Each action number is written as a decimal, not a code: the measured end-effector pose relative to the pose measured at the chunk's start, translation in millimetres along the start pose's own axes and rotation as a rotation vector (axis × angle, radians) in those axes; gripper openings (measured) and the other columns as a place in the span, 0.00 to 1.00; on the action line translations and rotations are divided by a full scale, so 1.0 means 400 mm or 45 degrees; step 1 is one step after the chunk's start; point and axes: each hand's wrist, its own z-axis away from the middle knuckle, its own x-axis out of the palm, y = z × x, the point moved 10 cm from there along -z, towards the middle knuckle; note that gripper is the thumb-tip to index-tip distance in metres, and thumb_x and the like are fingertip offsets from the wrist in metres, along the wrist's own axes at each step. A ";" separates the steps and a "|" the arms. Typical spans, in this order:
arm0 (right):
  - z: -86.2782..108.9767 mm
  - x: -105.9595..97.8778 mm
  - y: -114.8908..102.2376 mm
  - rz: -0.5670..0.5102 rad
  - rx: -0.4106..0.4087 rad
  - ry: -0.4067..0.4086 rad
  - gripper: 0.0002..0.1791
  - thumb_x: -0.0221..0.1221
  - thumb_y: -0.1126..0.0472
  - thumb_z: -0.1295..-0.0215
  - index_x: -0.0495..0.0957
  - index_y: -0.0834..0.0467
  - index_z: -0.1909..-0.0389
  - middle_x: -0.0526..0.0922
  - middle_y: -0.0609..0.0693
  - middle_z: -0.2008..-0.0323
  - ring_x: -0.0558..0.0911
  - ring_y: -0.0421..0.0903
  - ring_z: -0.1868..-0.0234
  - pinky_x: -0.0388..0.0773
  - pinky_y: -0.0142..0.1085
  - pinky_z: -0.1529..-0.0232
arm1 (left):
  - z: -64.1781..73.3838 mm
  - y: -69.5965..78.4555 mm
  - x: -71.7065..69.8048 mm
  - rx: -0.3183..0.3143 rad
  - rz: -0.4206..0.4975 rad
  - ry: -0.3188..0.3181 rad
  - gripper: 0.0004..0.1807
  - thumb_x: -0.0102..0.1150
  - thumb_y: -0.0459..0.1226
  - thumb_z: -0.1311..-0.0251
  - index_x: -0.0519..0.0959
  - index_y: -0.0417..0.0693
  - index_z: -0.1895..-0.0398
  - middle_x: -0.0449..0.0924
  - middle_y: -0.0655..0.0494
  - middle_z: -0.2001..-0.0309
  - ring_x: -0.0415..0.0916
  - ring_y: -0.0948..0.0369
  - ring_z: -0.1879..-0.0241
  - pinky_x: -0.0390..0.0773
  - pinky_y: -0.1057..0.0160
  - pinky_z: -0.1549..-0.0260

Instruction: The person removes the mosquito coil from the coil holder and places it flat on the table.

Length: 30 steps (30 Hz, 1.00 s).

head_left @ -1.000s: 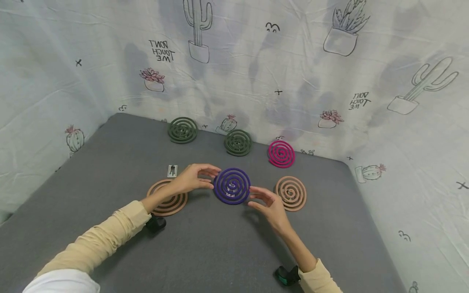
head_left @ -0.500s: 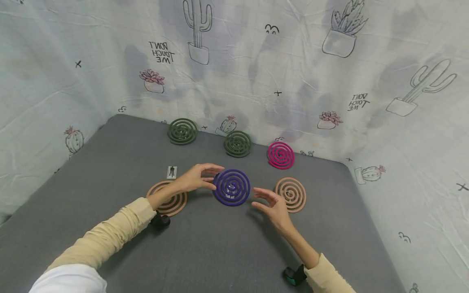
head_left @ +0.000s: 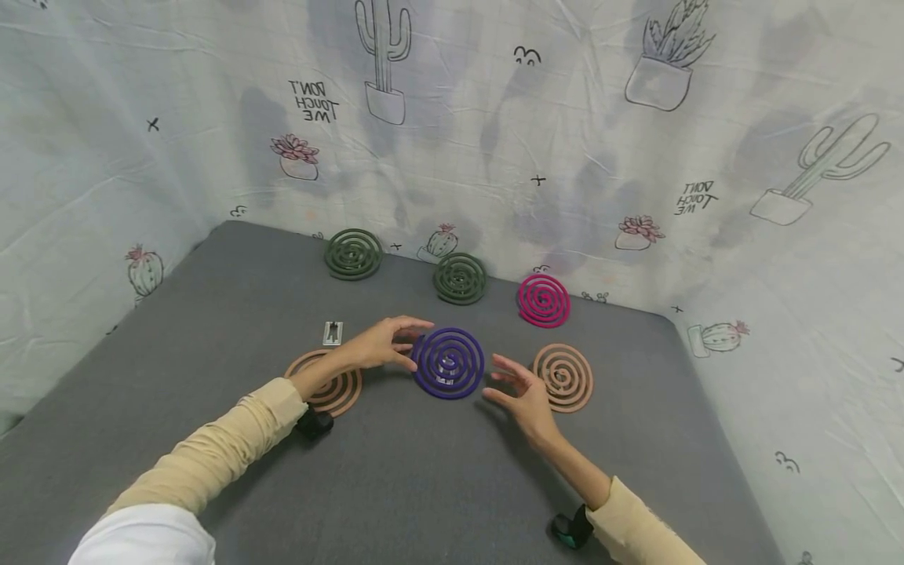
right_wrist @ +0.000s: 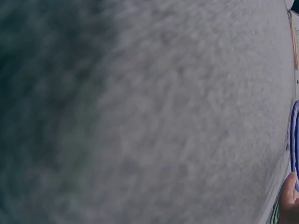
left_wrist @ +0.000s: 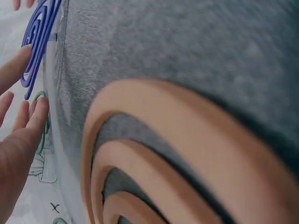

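Observation:
A purple-blue mosquito coil sits in the middle of the grey table, with a small metal stand showing through its rings. My left hand is at its left side, fingers loosely bent, fingertips right at the rim. In the left wrist view, the thumb overlaps the purple coil. To the coil's right, my right hand hovers with fingers spread and a small gap to the rim. Under my left forearm lies a tan coil, seen large in the left wrist view. Another tan coil lies beyond my right hand.
Two green coils and a pink coil line the back edge by the cactus-print cloth. A flat metal stand piece lies above the left tan coil. Grey tabletop extends toward the front.
My right hand has drawn back slightly from the purple coil's right rim, leaving a gap. My left hand has shifted a little to the right along the rim. The coils stay in place.

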 end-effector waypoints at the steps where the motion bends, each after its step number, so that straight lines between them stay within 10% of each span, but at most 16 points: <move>1: 0.000 0.002 0.003 -0.004 0.013 0.002 0.34 0.66 0.73 0.49 0.67 0.69 0.38 0.70 0.65 0.38 0.74 0.62 0.43 0.69 0.48 0.36 | -0.001 0.002 0.005 0.000 0.001 -0.024 0.42 0.67 0.23 0.54 0.62 0.37 0.32 0.54 0.39 0.30 0.59 0.42 0.33 0.67 0.51 0.36; 19: -0.008 0.032 0.025 -0.080 0.139 0.036 0.32 0.63 0.79 0.49 0.69 0.69 0.40 0.72 0.65 0.41 0.76 0.63 0.44 0.80 0.27 0.53 | -0.012 -0.004 0.021 -0.070 -0.038 -0.061 0.39 0.65 0.19 0.53 0.65 0.37 0.34 0.60 0.38 0.32 0.67 0.44 0.37 0.74 0.60 0.42; 30: -0.014 0.022 0.016 0.024 0.115 0.123 0.29 0.67 0.72 0.49 0.73 0.69 0.43 0.77 0.62 0.44 0.79 0.46 0.52 0.79 0.24 0.57 | -0.011 -0.009 0.017 -0.055 -0.021 -0.069 0.39 0.67 0.24 0.51 0.62 0.34 0.33 0.61 0.37 0.32 0.68 0.43 0.38 0.75 0.59 0.42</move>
